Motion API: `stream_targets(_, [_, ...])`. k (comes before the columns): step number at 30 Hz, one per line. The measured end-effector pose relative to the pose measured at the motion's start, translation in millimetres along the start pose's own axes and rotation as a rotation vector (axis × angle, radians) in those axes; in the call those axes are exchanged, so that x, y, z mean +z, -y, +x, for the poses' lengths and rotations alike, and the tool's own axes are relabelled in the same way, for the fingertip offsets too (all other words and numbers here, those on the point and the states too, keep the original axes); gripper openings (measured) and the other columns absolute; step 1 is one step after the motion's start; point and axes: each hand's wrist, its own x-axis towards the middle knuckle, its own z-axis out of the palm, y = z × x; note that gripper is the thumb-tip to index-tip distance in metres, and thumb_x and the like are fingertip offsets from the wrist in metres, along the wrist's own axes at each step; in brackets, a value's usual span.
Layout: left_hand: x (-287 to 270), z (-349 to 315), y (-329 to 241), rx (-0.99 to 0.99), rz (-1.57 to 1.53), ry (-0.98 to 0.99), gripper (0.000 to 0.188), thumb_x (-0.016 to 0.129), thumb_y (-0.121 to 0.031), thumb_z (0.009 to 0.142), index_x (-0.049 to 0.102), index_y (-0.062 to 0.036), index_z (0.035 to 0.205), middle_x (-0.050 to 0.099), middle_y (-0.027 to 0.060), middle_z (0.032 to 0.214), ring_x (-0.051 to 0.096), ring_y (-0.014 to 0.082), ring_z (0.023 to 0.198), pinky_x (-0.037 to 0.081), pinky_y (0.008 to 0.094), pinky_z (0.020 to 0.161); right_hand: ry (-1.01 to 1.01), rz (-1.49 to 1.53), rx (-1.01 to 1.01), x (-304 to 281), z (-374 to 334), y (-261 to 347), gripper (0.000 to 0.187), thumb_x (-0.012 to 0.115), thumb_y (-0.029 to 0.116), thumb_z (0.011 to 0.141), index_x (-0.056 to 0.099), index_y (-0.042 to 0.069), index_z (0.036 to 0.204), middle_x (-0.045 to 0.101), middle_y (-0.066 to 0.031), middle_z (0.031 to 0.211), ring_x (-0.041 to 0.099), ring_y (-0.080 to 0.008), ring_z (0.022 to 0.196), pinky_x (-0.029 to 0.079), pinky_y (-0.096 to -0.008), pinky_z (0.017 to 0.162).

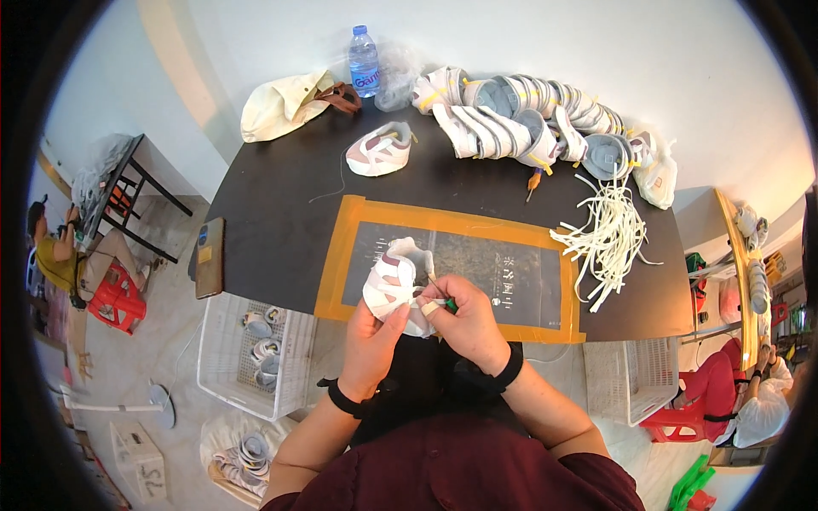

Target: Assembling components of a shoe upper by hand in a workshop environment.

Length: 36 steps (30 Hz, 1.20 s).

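Above the table's front edge, my left hand [375, 336] is closed round the side of a small white and pink shoe upper [394, 277]. My right hand [466, 322] meets it at the opening, fingers pinched round a small tool with a green handle [451, 304]. A thin shaft appears to run from the tool toward the upper; its tip is hard to make out. A beige band wraps one right finger. Beyond my hands, a similar upper [380, 151] lies on the dark table with a thin thread trailing from it.
An orange-taped mat [460, 221] lies under my hands. White laces [609, 234] are heaped at right, below rows of nested uppers [528, 102]. A bottle [364, 64], cap [285, 106] and phone [210, 258] sit around the table. Crates [247, 387] stand below; other people sit at both sides.
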Motion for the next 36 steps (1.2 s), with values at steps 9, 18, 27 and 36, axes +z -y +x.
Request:
stream_targets(9, [3, -3, -1, 0.004, 0.029, 0.001, 0.039, 0.060, -0.002, 0.095, 0.049, -0.0021, 0.132, 0.059, 0.0036, 0.123, 0.056, 0.0106, 0.110, 0.045, 0.0276, 0.095, -0.042, 0.021, -0.015, 3, -4, 0, 0.010, 0.070, 0.008, 0.087, 0.062, 0.003, 0.090, 0.060, 0.0009, 0.081, 0.053, -0.0053, 0.072, 0.046, -0.0226, 0.063])
stream_targets(18, [6, -4, 1, 0.035, 0.091, -0.032, 0.037, 0.059, 0.001, 0.093, 0.051, -0.0009, 0.129, 0.059, 0.0031, 0.119, 0.056, 0.0085, 0.105, 0.046, 0.0255, 0.090, -0.067, 0.041, -0.009, 5, -6, -3, 0.010, 0.071, 0.009, 0.086, 0.063, 0.004, 0.089, 0.059, 0.0012, 0.079, 0.051, -0.0056, 0.071, 0.044, -0.0230, 0.062])
stream_targets(27, [9, -4, 2, 0.095, 0.230, -0.063, 0.037, 0.060, 0.000, 0.092, 0.051, 0.0002, 0.128, 0.060, 0.0039, 0.118, 0.057, 0.0098, 0.104, 0.048, 0.0269, 0.088, -0.121, -0.060, -0.098, -3, -11, 9, 0.012, 0.064, 0.012, 0.091, 0.060, 0.004, 0.098, 0.062, -0.0096, 0.089, 0.061, -0.0219, 0.080, 0.050, -0.0325, 0.070])
stream_targets(36, [12, 5, 5, 0.082, 0.178, -0.075, 0.034, 0.062, -0.003, 0.093, 0.054, 0.0002, 0.126, 0.060, 0.0038, 0.116, 0.057, 0.0102, 0.104, 0.046, 0.0268, 0.090, 0.060, -0.230, -0.060, -20, -26, 30, 0.013, 0.056, 0.013, 0.092, 0.055, 0.008, 0.104, 0.067, -0.0158, 0.085, 0.066, -0.0375, 0.078, 0.051, -0.0431, 0.066])
